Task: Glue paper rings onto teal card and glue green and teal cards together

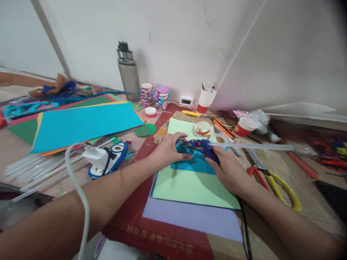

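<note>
Glue gun [202,146], blue, lies low over the middle of the bench, its nozzle pointing toward the left edge and a long clear glue stick [252,146] jutting from its back toward the right edge. The right hand [230,171] holds it, fingers wrapped tight round the grip. A black cord runs from under that wrist to the near edge.

The left hand [169,148] sits at the nozzle, fingers curled together on the upper left corner of a blue paper piece [193,163]. Whether they pinch the paper or only press on it cannot be told.

The blue piece lies on a light green sheet [189,187], which rests on a lilac sheet [189,216] and a red mat [151,231].

Yellow-handled scissors [282,184] lie just right of the right forearm. A red paper cup [245,126] stands beyond the glue stick. A large cyan sheet [86,124] covers the left part of the bench, and a grey water bottle [128,72] stands at the far edge against the wall.
</note>
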`<state>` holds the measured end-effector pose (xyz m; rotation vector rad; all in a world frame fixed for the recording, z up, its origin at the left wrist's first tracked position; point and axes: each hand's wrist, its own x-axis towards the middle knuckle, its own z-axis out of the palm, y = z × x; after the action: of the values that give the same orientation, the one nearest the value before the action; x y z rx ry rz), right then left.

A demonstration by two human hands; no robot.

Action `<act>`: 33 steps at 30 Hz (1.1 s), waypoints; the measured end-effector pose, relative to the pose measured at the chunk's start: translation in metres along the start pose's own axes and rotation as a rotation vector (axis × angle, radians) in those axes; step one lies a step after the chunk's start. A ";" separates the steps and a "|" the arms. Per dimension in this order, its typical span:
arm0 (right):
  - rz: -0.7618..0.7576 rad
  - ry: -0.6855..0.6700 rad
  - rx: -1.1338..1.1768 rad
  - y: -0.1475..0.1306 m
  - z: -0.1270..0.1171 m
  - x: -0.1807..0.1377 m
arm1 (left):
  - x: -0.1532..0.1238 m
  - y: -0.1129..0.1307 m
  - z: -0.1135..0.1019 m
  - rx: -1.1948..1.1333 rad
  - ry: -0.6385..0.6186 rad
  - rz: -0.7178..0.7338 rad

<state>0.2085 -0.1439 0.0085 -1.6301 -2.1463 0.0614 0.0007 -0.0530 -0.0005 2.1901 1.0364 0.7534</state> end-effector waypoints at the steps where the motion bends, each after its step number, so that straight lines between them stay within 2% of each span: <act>1: 0.001 0.004 -0.003 0.000 0.000 0.000 | 0.000 0.000 0.000 0.002 -0.002 -0.004; 12: -0.025 0.034 -0.032 -0.002 0.006 0.001 | 0.000 0.000 0.000 -0.032 0.006 -0.003; 25: -0.052 0.048 -0.091 0.001 -0.003 -0.003 | 0.001 0.002 0.000 -0.018 -0.002 -0.001; 33: -0.061 0.036 -0.089 0.001 0.001 -0.002 | 0.002 0.005 -0.001 -0.002 -0.010 -0.028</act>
<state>0.2101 -0.1454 0.0067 -1.6004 -2.1983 -0.0833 0.0034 -0.0543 0.0044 2.1711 1.0585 0.7296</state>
